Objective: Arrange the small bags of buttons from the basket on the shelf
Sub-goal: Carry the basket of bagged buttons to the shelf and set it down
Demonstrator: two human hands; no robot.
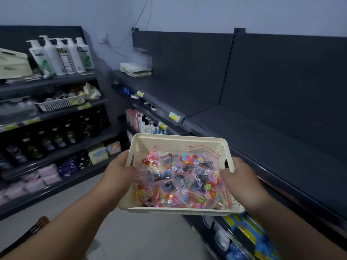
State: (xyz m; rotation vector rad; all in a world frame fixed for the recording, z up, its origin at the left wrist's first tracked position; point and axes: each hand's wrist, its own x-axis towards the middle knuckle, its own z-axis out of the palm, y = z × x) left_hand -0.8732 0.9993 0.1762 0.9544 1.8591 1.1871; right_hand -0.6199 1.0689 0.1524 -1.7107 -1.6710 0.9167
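Two bare forearms (71, 220) are stretched forward from the bottom edge, over a pale floor (142, 235). Just beyond them a cream plastic basket (178, 138) is held in the air between both hands, tilted a little toward the camera. Its left wall is gripped by the left hand (120, 170), which is curled round the rim with the thumb inside. Its right wall is gripped by the right hand (239, 178) in the same way, the thumb laid inside against the bags. The small bags of buttons (180, 178) are heaped inside the basket: clear zip pouches with red seal lines, filled with pink, yellow, blue, green and dark buttons. How many there are cannot be told. Under the basket's near right corner, blue and yellow packets (244, 231) are stacked on a low tier. To the right of the basket and just beyond it, the dark shelf (262, 136) is seen running away toward the corner, with yellow price labels (174, 116) clipped along its front edge and a flat stack of pale packets (136, 69) lying at its far end. Across the aisle on the left, another rack (56, 82) is stocked with pink packs (47, 174), dark bottles (56, 137), a slotted tray (62, 104) and, on top, white pump bottles (62, 55). Behind everything, a cable (139, 17) is seen hanging down the pale wall (206, 12).
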